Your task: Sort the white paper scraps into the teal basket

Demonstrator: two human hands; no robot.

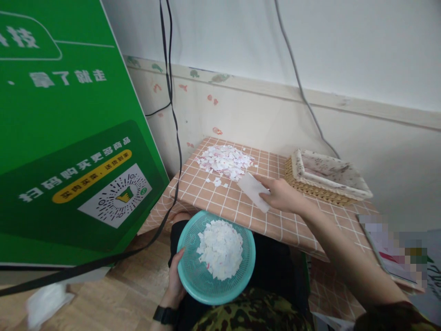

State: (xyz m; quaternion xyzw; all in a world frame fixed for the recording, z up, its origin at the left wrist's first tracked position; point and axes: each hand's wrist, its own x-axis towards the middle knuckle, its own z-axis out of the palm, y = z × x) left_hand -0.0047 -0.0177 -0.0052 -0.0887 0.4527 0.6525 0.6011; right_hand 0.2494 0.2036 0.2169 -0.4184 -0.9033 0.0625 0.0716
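Observation:
My left hand (pixel 176 276) grips the left rim of a round teal plastic basket (pixel 248 248), its thumb over the edge. The basket rests over my lap at the table's front edge, with a heap of white paper scraps (pixel 220 248) inside. Over the table, my right hand (pixel 280 193) is closed on a flat white rectangular card (pixel 253 191). The card's far end lies close to a pile of small white paper scraps (pixel 225 161), some with reddish marks. A few scraps lie loose in front of that pile.
The table wears a brown checked cloth (pixel 275 225). A lined wicker basket (pixel 320 179) stands at its back right, with a flat printed item (pixel 386 248) at the right end. A green sign panel (pixel 69 138) and a black strap (pixel 177 151) are on the left.

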